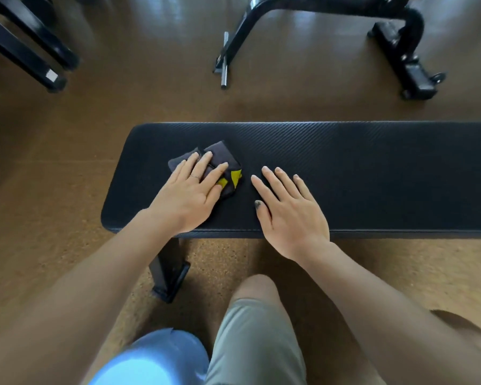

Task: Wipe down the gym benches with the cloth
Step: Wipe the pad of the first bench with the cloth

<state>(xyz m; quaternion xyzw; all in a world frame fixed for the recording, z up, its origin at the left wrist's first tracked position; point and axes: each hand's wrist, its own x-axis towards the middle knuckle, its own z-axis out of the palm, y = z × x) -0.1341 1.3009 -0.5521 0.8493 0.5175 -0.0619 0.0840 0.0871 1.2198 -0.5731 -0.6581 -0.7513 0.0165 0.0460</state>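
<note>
We see a black padded gym bench (345,168) running across the view, w/ our two hands on its top near the left end.

Our left hand (189,195) lies flat on a dark cloth (218,155), fingers straight and a bit spread, pressing it down on the pad, not curled around it. The cloth is folded or crumpled, dark grey w/ yellow patches (235,177) that show just right of the left index finger. Part of the cloth sticks out beyond the fingertips, toward the far edge of the bench; the rest is hidden under the palm. A thin ring (194,176) sits on one finger of this hand.

Our right hand (292,215) rests flat on the bare pad, just right of the cloth but not touching it. Its fingers are straight, relaxed and spread, holding nothing. The thumb nail looks dark; we cannot tell why.

Below the wrists, closer to us, one bench leg (168,273) stands on the brown floor (67,190). Our knee in light shorts (258,337) is under the right forearm.

Well beyond the fingertips, past the bench, a black equipment frame (400,31) stands on the floor, and more black legs (25,51) are at far left.
</note>
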